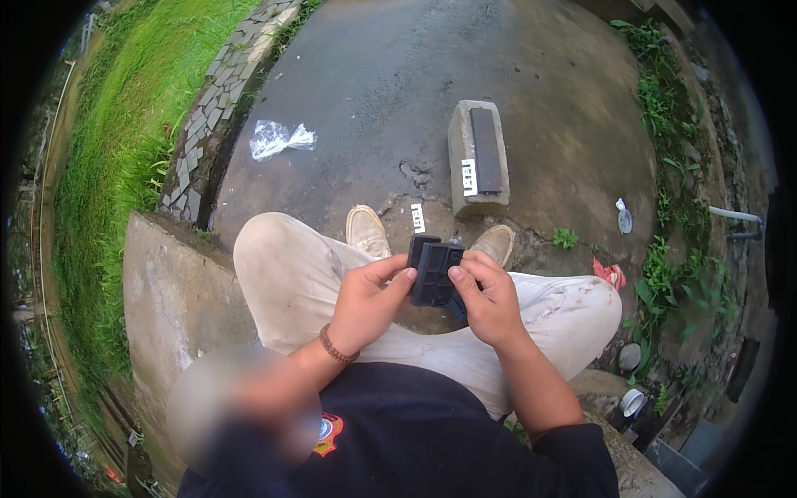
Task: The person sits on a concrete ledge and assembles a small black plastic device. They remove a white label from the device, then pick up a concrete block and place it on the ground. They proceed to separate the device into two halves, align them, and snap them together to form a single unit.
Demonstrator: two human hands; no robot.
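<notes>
Between my hands, in front of my lap, is a small black plastic block (435, 272) with ridges and recessed panels on its face. It looks made of more than one piece, and a dark edge sticks out at its lower right. My left hand (374, 295) pinches its left side, thumb on the near face. On the right side my right hand (487, 295) grips it, with the thumb pressed on the front and the fingers behind. The backs of the pieces are hidden.
Past my shoes stands a concrete block (459, 158) with a long dark flat bar (487, 149) and a marked white card (470, 178) on top. Another white card (418, 218) lies by my left shoe. A clear plastic bag (270, 139) rests on the concrete ground, with grass (158, 91) beyond.
</notes>
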